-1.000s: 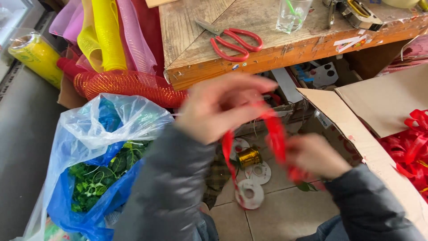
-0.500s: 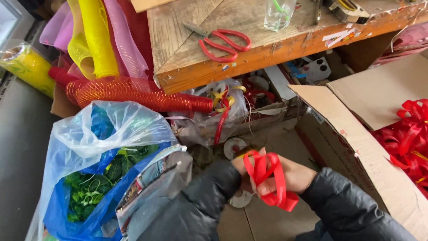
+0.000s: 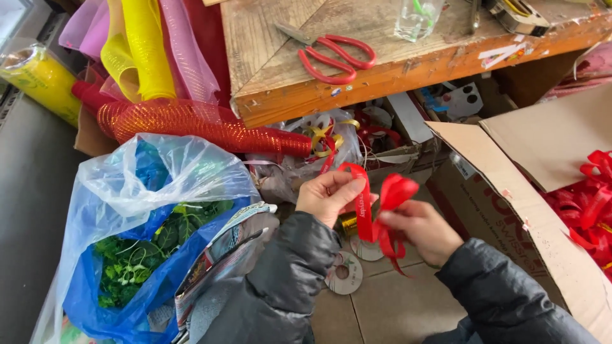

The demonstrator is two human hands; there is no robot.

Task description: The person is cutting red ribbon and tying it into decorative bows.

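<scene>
The red ribbon [image 3: 376, 207], light, limp and likely slippery, is looped between both hands above the tiled floor [image 3: 408, 306]. The left hand [image 3: 331, 194] pinches 1 strand; the right hand [image 3: 417, 229] pinches the loops' gathered centre, the best grip point.

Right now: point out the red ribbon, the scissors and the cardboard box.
red ribbon [image 3: 364, 207], head view, on the flat strip held up between the hands.
scissors [image 3: 335, 54], head view, on the red handles, lying on the wooden bench.
cardboard box [image 3: 503, 191], head view, on the open front flap.
</scene>
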